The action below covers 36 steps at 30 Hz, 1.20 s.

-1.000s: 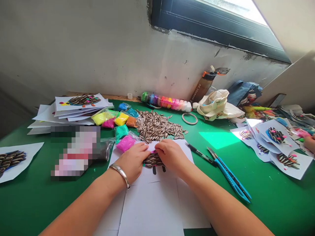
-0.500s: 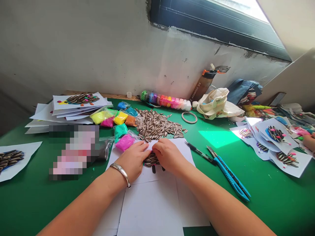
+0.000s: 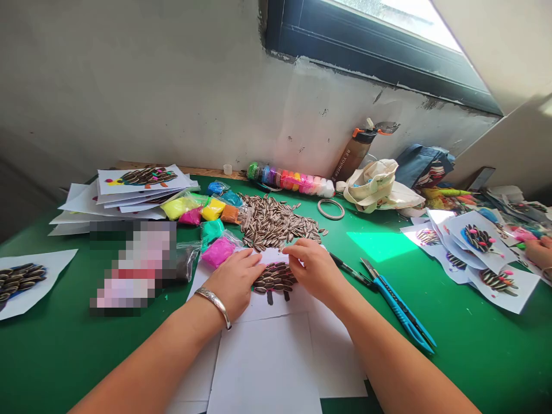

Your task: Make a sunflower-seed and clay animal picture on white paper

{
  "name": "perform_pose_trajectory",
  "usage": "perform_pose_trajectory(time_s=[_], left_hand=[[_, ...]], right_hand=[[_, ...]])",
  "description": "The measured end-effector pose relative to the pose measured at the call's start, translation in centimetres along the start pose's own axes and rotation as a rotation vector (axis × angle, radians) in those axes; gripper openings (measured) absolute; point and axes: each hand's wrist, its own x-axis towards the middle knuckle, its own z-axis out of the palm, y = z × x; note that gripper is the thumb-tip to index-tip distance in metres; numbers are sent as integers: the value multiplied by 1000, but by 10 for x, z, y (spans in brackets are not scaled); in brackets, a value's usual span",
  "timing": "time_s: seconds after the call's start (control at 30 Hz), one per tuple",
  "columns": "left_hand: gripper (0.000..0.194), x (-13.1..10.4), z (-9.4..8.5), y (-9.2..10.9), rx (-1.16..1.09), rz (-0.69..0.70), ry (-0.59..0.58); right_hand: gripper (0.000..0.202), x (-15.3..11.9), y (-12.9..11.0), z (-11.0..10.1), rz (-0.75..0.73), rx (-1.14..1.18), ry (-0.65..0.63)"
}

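Observation:
My left hand (image 3: pixel 235 280) lies flat on the white paper (image 3: pixel 263 359), fingers stretched out, beside a rounded patch of striped sunflower seeds (image 3: pixel 273 278). A little pink shows at the patch's edge, and two short dark strips stick out below it. Over the patch's right side is my right hand (image 3: pixel 311 269), its fingers bent and drawn together, fingertips at the paper's top edge close to the loose sunflower seed pile (image 3: pixel 276 221). Whatever they pinch is too small to make out. Part of the patch is hidden behind this hand.
Bags of coloured clay (image 3: pixel 218 251) sit left of the pile, near stacked seed pictures (image 3: pixel 142 181). Rightward lie a pen (image 3: pixel 351 270), a blue utility knife (image 3: pixel 403 313) and a tape roll (image 3: pixel 330 209). Another person's hand (image 3: pixel 539 253) shows at far right, near more seed pictures (image 3: pixel 478 238).
My right hand has lifted off the seed patch and shifted up and right, uncovering more of the seeds and dark strips. The left hand stays in place on the paper.

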Motion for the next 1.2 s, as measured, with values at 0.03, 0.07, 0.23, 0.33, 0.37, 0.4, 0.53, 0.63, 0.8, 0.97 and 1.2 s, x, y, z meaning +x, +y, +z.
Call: perform_pose_trajectory(time_s=[0.03,0.07,0.23,0.33,0.37,0.4,0.53,0.63,0.8,0.97,1.2], left_hand=[[56,0,1,0,1,-4,7],[58,0,2,1,5,-9,11],[60,1,6,1,22,-12,20],[58,2,7,2,30,-26,13],[58,2,6,3,31,-32,10],[58,2,5,3,30,-36,6],[60,1,1,4,-6,-44,8],[61,0,-2,1,-49,-73,46],[57,-4,-14,1,-24,-39,95],[48,-21,-26,9,57,-24,191],[44,-43,-16,9,107,7,294]], right_hand=[[31,-1,2,-3,5,1,12],[31,-3,4,-5,7,-1,21],[30,-5,7,-9,-13,-23,28],[29,-4,3,-9,-26,-39,2],[29,-5,2,-9,-30,-42,-8],[29,-6,1,-9,-35,-43,-12],[28,-18,2,-12,-50,-21,11],[26,-32,9,-16,-42,13,-18],[25,-46,13,-22,13,31,-72],[22,-47,7,-25,26,2,-178],[26,-45,10,-22,4,-17,-264]])
